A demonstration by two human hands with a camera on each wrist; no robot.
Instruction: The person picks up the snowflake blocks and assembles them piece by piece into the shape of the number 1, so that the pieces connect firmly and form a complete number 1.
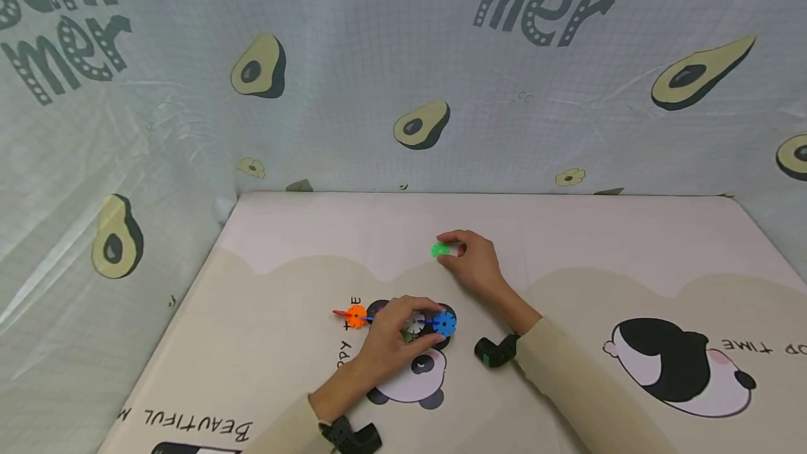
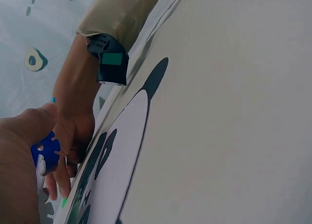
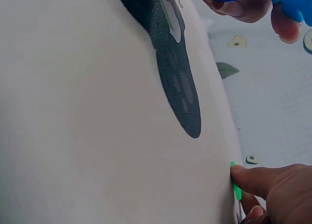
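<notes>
My left hand [image 1: 396,336] grips a joined row of small notched plastic discs above the printed panda. At the row's right end a blue disc [image 1: 445,324] shows between thumb and fingertips, with a pale grey disc [image 1: 414,325] beside it. An orange disc [image 1: 356,316] and a thin red piece [image 1: 340,312] stick out to the left; the middle of the row is hidden by the hand. Farther back, my right hand [image 1: 477,263] pinches a bright green disc [image 1: 439,250]. In the right wrist view, the thumb presses against this green disc [image 3: 237,189] close to the tabletop.
A pale cloth with printed pandas and lettering covers the table [image 1: 542,244]. Behind and to the left hangs a curtain [image 1: 340,90] with avocado prints. Black wrist cameras sit on both arms, the right one [image 1: 496,351] close to the tabletop.
</notes>
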